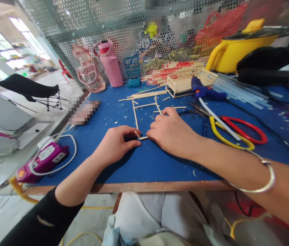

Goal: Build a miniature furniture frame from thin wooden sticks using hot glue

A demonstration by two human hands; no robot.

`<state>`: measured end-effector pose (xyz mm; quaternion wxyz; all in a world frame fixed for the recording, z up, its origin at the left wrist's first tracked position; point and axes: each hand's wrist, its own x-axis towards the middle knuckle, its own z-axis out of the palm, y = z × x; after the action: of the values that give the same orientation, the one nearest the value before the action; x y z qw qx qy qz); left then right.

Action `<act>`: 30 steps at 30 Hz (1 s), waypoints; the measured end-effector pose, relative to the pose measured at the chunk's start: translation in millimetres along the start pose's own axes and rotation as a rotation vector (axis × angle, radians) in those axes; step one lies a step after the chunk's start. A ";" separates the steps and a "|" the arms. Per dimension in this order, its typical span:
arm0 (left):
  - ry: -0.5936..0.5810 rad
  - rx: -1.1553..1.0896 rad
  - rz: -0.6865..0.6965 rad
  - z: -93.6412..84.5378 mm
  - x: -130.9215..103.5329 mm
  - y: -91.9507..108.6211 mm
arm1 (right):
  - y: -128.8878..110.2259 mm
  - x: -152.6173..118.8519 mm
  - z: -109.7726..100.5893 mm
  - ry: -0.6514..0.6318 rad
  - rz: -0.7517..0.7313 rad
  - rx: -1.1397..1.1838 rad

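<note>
A small rectangular frame of thin wooden sticks lies on the blue table top, with short posts at its corners. My left hand pinches the frame's near left corner between thumb and fingers. Over the near right side rests my right hand, its fingers closed on the near stick and its fingertips partly hidden. Right of the frame are a blue glue gun with a white glue stick and scissors with red and yellow handles.
Behind stand a wooden stick basket, red-tipped sticks, a pink bottle, a clear bottle and a yellow pot. A purple power strip lies left; clear glue sticks lie right.
</note>
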<state>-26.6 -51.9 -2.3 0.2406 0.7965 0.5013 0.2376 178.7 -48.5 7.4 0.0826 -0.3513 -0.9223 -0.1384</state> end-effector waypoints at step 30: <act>0.142 0.203 0.101 8.4 -1.2 -0.9 | -1.6 -1.3 4.5 0.115 0.089 0.079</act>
<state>-22.5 -53.9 -9.5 0.1103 0.8223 0.4976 0.2531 178.4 -49.1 2.5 0.1556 -0.3796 -0.9043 -0.1179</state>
